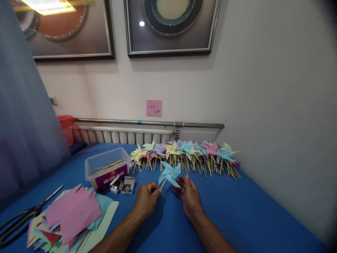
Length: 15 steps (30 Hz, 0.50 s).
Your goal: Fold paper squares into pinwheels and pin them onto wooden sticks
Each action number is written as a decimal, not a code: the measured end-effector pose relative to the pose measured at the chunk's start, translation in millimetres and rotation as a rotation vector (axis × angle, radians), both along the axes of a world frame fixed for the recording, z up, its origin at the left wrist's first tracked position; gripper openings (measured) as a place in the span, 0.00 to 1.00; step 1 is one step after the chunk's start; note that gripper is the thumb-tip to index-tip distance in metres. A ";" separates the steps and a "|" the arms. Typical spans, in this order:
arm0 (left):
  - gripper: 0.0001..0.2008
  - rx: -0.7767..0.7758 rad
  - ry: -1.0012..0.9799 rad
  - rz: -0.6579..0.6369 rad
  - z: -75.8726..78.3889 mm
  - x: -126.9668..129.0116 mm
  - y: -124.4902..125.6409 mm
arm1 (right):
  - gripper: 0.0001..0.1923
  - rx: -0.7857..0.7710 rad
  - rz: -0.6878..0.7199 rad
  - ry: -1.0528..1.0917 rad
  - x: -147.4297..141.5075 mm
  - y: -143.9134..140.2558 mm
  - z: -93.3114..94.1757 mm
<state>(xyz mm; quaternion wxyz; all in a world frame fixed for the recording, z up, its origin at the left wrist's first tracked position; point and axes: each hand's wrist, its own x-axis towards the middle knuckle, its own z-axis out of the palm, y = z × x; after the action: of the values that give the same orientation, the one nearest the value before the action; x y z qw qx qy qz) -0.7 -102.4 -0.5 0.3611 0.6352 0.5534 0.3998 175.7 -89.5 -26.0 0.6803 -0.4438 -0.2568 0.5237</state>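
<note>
Hands, left hand [146, 199] pinching pinwheel [170, 173] (stick mostly hidden)

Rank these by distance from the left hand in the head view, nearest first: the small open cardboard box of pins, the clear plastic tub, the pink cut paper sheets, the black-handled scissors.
Measured from the left hand:
1. Small open cardboard box of pins, just to its left.
2. Clear plastic tub with the red label, farther left and behind.
3. Pink cut paper sheets, on the pile to the left.
4. Black-handled scissors, at the far left edge.
</note>
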 end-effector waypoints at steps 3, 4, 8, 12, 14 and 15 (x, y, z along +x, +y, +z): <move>0.10 -0.016 -0.009 -0.003 4.2 -0.5 -1.4 | 0.27 0.000 -0.023 -0.001 2.3 1.7 -3.2; 0.10 -0.013 -0.007 -0.005 5.7 -0.4 -2.2 | 0.26 0.004 -0.024 -0.005 2.9 2.0 -4.1; 0.10 -0.008 -0.017 -0.004 11.4 0.8 -5.7 | 0.25 0.023 -0.004 -0.021 3.9 1.9 -5.3; 0.09 -0.033 -0.017 0.014 15.6 1.7 -7.3 | 0.25 0.024 0.014 -0.010 1.8 -0.5 -1.6; 0.08 -0.030 -0.011 0.019 16.2 1.4 -7.0 | 0.25 0.022 0.011 -0.013 -0.7 -2.4 1.3; 0.08 -0.026 -0.009 0.017 16.0 1.2 -6.7 | 0.25 0.020 0.006 -0.016 -2.2 -3.3 2.8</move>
<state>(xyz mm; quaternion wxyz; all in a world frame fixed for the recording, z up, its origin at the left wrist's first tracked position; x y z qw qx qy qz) 0.5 -109.1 15.6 0.3682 0.6241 0.5623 0.3984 173.6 -92.8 -23.2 0.6809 -0.4405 -0.2687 0.5197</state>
